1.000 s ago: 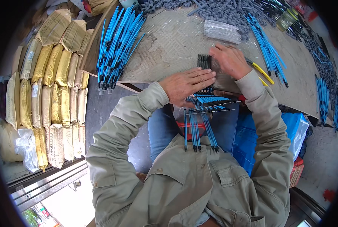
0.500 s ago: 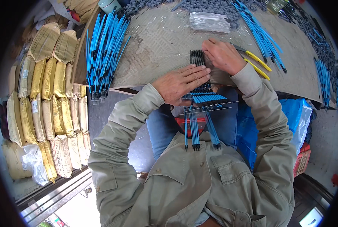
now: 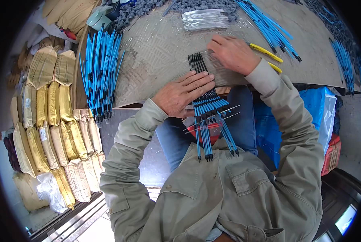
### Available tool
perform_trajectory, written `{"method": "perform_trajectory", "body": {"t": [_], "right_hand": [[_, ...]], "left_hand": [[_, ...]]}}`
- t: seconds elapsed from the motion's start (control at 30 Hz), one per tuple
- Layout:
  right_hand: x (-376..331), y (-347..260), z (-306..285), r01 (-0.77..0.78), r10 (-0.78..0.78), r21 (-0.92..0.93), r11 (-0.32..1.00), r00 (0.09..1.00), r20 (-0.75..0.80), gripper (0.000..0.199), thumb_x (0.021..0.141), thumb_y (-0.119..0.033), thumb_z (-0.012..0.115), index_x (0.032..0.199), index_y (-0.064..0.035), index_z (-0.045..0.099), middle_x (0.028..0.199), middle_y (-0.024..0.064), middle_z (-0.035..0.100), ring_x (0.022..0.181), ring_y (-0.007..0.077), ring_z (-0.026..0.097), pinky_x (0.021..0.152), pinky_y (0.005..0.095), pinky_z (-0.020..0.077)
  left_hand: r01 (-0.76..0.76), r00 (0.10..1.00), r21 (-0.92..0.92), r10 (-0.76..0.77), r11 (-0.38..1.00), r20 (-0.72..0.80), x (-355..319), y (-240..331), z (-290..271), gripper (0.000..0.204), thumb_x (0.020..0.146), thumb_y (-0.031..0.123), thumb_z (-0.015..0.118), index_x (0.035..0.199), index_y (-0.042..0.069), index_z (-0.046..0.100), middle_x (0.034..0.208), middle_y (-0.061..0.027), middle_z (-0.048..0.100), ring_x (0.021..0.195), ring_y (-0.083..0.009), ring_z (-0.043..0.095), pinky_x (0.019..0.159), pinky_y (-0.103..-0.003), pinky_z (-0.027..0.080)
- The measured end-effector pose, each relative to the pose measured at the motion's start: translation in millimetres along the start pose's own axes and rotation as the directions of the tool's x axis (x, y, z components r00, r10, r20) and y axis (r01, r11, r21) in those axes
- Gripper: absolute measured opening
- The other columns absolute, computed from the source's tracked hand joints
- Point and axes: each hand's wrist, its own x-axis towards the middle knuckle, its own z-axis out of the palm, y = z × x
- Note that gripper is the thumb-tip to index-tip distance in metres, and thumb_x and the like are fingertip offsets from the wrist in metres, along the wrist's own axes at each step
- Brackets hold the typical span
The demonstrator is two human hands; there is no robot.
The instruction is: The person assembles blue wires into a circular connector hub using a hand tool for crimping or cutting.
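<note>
Rests left hand (image 3: 185,95) flat across blue-black rods (image 3: 208,105) at table's (image 3: 152,60) near edge. Curls right hand (image 3: 234,53); cannot tell its hold.

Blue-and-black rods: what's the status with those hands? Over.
Left hand laid across the rods. Right hand near their black ends. Rods partly covered, fanned out. Yellow-handled tool beside right hand.

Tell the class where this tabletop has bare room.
Barest: tabletop between the leftmost blue bundle and left hand, lightly littered; also right of the yellow-handled tool, toward the near edge. Crowded: the far side, with grey parts and silvery strips.
</note>
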Motion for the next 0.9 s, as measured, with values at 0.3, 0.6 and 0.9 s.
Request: {"method": "perform_trajectory", "body": {"t": [0.3, 0.6, 0.9], "right_hand": [[1.9, 1.1, 5.7, 0.155, -0.145, -0.293, 0.943, 0.988, 0.057, 0.013, 0.079, -0.015, 0.051, 0.089, -0.0067, 0.053, 0.089, 0.0055, 0.054, 0.08, 0.0213, 0.058, 0.07, 0.0306, 0.0452], [-24.3, -109.9, -154.0, 0.029, -0.011, 0.775, 0.631, 1.0, -0.028, 0.024, 0.07, -0.016, 0.068, 0.091, -0.004, 0.061, 0.079, 0.0059, 0.057, 0.071, 0.0189, 0.058, 0.06, 0.0267, 0.0459], [-32.3, -153.2, -122.6, 0.201, -0.207, -0.215, 0.956, 0.978, -0.009, 0.033, 0.065, -0.023, 0.073, 0.091, -0.0066, 0.059, 0.087, 0.0055, 0.056, 0.075, 0.0185, 0.059, 0.06, 0.0271, 0.0462]], "left_hand": [[0.021, 0.999, -0.023, -0.021, 1.0, -0.04, 5.1, 3.4, 3.8, 0.085, 0.061, 0.029, 0.069, 0.134, 0.004, 0.033, 0.139, -0.0132, 0.033, 0.13, -0.0278, 0.031, 0.107, -0.041, 0.024], [0.06, 0.976, -0.152, -0.09, 0.987, -0.196, 2.3, 13.0, -0.2, 0.077, 0.065, 0.049, 0.07, 0.125, 0.006, 0.047, 0.13, -0.0174, 0.044, 0.124, -0.0352, 0.037, 0.105, -0.045, 0.026], [0.045, 0.942, -0.101, -0.075, 0.994, -0.327, 0.8, 14.3, 17.4, 0.076, 0.063, 0.057, 0.067, 0.118, 0.006, 0.054, 0.128, -0.0177, 0.046, 0.123, -0.0369, 0.037, 0.105, -0.046, 0.026]]}}
